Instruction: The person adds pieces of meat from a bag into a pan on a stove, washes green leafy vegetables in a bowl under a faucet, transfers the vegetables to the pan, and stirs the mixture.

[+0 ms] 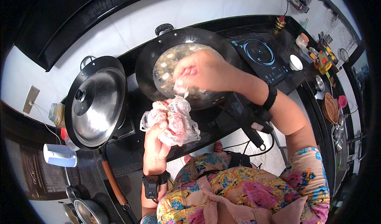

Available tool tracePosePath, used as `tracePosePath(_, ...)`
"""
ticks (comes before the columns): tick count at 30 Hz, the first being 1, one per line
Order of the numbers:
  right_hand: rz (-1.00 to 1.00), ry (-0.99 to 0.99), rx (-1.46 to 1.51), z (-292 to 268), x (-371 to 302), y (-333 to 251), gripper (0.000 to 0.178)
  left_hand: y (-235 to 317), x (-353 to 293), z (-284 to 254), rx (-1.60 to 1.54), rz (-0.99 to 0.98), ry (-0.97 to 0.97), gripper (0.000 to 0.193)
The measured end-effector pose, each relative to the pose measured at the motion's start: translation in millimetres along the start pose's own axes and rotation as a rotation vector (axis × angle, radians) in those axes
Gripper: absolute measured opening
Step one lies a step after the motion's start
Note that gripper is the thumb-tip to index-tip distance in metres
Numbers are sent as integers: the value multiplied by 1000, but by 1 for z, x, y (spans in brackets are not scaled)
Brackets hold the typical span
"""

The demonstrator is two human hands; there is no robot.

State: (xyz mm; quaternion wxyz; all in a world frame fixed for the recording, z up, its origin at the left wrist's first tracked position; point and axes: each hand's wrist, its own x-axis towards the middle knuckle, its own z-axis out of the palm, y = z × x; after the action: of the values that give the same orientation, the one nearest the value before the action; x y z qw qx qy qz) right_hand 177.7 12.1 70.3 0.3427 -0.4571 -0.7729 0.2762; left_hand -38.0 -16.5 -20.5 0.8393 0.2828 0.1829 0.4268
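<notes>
My left hand grips a clear plastic bag bunched around pink raw meat, just on the near side of a large black wok. Over the wok, my right hand is closed, with a small pale pink piece, apparently meat, at its fingertips. Cloudy liquid with several pale round pieces fills the wok's bottom. My right hand and forearm hide part of that liquid.
On the left stands a second pan with a steel lid and a brown handle. An induction cooktop and a white bowl lie to the right. A white-blue pitcher and glass jar stand far left.
</notes>
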Motion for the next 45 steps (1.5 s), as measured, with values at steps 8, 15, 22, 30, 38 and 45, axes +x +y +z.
tracePosePath(8,-84,145,-571,3,1,61,21,3,-6,4,73,-6,108,47)
tracePosePath(15,-392,-19,-114,30,-3,-22,19,4,-11,10,183,-62,151,45)
tracePosePath(22,-307,177,-136,28,0,-7,10,1,-10,8,154,-29,90,46)
tracePosePath(30,-1,-1,-523,-1,7,53,14,-3,-9,-4,33,-60,137,45)
tracePosePath(38,-354,-57,-223,27,-4,-11,20,-2,-11,1,96,-79,188,40)
tracePosePath(45,-277,-54,-147,26,0,-8,7,-5,-12,-1,97,-100,177,43)
